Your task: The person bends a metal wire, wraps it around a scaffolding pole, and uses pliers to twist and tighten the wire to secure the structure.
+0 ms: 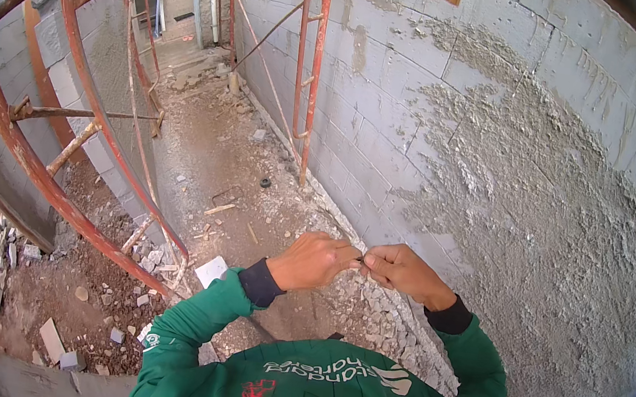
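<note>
My left hand (314,263) and my right hand (407,274) meet in front of my chest, fingertips almost touching. Both are closed in a pinch. Between the fingertips shows a small dark thing (361,259), too little of it visible to name. My fingers hide most of it. Below the hands runs the rubble-strewn foot of the block wall (372,157). To the right of my right hand, the wall carries a broad patch of rough grey mortar (541,230).
A rust-red scaffold frame (60,179) curves along the left, with its far uprights (308,75) near the wall. Broken blocks and stones (61,349) litter the dirt at lower left. A small dark ring (265,183) and a white slab piece (211,271) lie on the ground.
</note>
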A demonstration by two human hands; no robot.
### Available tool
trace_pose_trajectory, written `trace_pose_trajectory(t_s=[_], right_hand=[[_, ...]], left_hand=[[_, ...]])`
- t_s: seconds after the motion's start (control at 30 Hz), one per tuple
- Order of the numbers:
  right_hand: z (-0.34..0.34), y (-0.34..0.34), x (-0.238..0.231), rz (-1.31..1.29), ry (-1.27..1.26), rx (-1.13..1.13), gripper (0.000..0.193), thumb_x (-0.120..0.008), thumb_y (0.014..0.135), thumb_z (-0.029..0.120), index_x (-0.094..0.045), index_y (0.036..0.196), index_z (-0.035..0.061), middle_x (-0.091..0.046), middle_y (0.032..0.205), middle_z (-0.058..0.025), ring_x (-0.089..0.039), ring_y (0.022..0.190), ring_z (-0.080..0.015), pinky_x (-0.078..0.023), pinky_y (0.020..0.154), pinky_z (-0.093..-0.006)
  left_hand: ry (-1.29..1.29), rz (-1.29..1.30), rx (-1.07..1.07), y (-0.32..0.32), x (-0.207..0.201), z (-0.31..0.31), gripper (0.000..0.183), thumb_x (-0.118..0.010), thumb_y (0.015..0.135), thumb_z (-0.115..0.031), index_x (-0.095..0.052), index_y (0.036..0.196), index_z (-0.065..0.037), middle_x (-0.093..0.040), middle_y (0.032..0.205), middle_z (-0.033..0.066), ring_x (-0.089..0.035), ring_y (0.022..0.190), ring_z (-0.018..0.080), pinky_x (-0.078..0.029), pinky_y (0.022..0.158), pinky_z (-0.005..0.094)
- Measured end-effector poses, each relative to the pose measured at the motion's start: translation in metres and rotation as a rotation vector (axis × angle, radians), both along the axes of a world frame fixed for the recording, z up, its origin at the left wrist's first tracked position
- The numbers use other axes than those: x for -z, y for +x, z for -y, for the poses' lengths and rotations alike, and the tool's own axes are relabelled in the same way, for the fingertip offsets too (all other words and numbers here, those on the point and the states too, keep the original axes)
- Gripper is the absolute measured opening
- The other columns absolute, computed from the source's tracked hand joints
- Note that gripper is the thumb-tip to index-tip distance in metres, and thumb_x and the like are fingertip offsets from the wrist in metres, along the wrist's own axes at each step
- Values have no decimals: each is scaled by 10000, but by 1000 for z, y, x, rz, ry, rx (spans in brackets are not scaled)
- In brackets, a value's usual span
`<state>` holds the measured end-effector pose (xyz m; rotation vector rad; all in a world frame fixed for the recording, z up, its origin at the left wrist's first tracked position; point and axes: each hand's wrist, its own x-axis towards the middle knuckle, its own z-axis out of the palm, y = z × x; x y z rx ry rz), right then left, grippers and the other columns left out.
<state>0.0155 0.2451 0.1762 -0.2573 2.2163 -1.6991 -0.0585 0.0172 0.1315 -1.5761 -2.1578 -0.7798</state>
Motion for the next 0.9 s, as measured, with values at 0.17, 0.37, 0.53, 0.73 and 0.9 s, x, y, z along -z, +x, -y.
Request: trace_pose_trajectory(t_s=[0.17,0.37,0.53,0.73,0.9], right_hand=[[10,5,2,-461,406,52,360,-596,1032,303,-709,801,51,-549,657,27,-440,585,-76,-343,551,-268],[14,9,2,449,-211,67,385,-576,1060,341,-704,897,16,-524,690,35,-409,578,-87,-322,532,-259],[42,11,13,-692,276,221,173,-682,974,232,-684,938,62,-540,682,-21,-510,545,-164,-383,493,-321],[42,11,8,-1104,743,38,146,-688,955,199,-680,995,59,-635,785,-91,-605,610,-255,-466,549,-388],[53,10,-7,-489,264,67,208,-652,1002,232,-699,972,31,-592,694,-96,-481,564,-180,-420,564,-353]], left_hand=[[17,-3,18,-1,-10,5,64,-680,896,-165,-701,892,-105,-680,802,67,-651,682,287,-486,611,395],[59,-197,100,10,-15,20,24,-691,852,-130,-692,874,-120,-612,705,57,-616,622,271,-463,591,391],[41,145,43,4,-16,26,99,-667,911,-175,-715,936,-91,-682,812,111,-651,719,359,-511,651,438],[44,398,100,-5,-27,38,182,-677,949,-213,-754,943,-48,-729,866,146,-696,777,342,-540,688,410],[61,119,67,-4,-40,53,162,-710,922,-202,-758,970,-55,-720,847,131,-693,763,313,-535,679,409]])
